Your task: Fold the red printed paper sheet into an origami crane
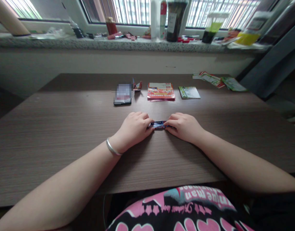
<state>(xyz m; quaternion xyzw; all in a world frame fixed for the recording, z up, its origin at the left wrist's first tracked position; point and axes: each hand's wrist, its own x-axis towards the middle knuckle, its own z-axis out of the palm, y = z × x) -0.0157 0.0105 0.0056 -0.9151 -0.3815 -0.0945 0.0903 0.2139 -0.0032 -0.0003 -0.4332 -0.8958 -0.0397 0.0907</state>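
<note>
A narrow strip of folded blue printed paper [159, 124] lies low over the table, stretched between my two hands. My left hand [138, 126], with a silver bangle on its wrist, pinches the strip's left end between thumb and fingers. At the other end my right hand [184, 126] grips it the same way. The fingers cover both ends of the strip. Just beyond the hands sit a stack of red printed paper sheets [161, 92] and, left of it, a small folded paper piece [137, 85] standing up.
A phone [122, 93] lies left of the stack. To the right are a small pile of green-white papers [189, 92] and scattered leaflets [211, 79] by the table's far edge. Bottles and pens crowd the stone windowsill [138, 45] behind the brown table [65, 128].
</note>
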